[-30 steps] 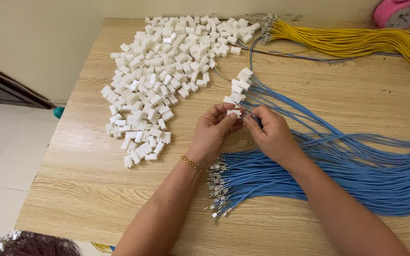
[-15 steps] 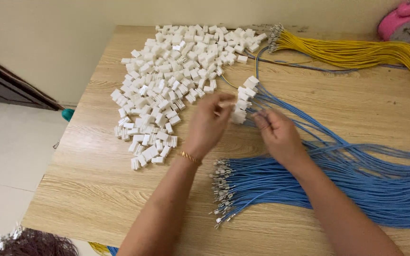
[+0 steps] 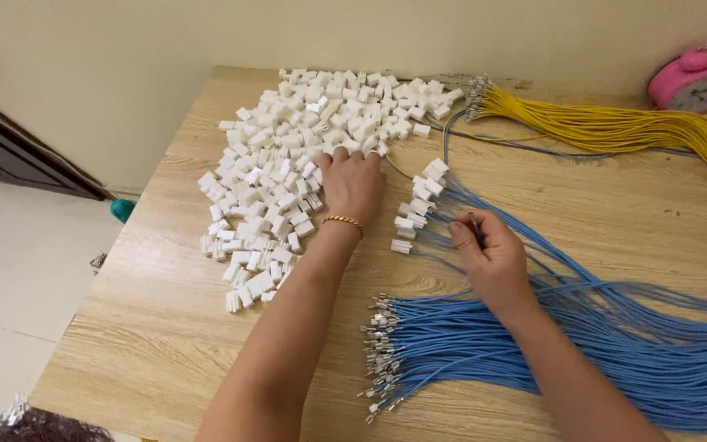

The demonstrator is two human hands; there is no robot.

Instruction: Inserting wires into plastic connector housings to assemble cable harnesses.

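White connectors [image 3: 288,164] under left hand [image 3: 352,184], right hand [image 3: 491,258] pinching blue wire [image 3: 475,229]

- We see the pile of small white plastic connector housings [image 3: 304,155] spread loose from the table's centre toward ten o'clock, blocks lying at all angles; our left hand [image 3: 352,184] rests fingertips on its near edge.
- We see a single blue wire [image 3: 478,231] pinched in our right hand [image 3: 493,258], at three o'clock of the pile's lower end, its tip poking up past the fingers.
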